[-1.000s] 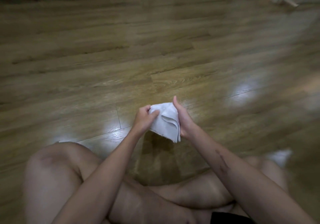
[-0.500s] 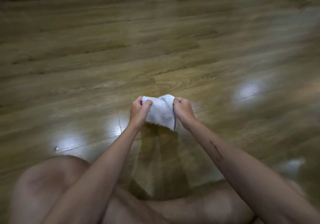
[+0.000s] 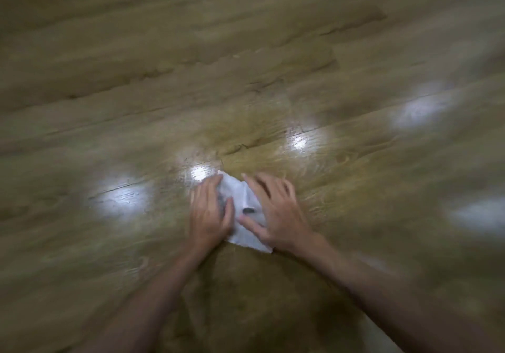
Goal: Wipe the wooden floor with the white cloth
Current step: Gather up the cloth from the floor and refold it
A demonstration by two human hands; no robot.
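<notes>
While both palms are bearing down on it, the cloth (image 3: 243, 210) is lying flat on the floor (image 3: 273, 57), pinned between the two hands. The left hand (image 3: 209, 213) is resting on the cloth's left part with its fingers laid out nearly straight, pressing rather than clutching; the right hand (image 3: 276, 213) is spreading its fingers over the right part, thumb angled in toward the middle, likewise pressing and not curling round the fabric. A strip of white is showing between the hands, with a small dark mark on it just beside the right thumb; what that mark is cannot be made out through the blur. One corner of the cloth is poking out beyond the left fingertips, another is trailing out below the right wrist.

Outward from the hands, bright patches of reflected light are glinting on the planks to the left, just ahead and far to the right. The whole view is smeared, so any dirt or wet streaks on the boards are not telling.

Judging by this, the wiping is only just getting under way: the cloth is down and loaded with pressure, but no cleaned track is standing out from the rest. Nearly all the floor in sight, ahead and to both sides of the hands, is likely still waiting for a pass.
</notes>
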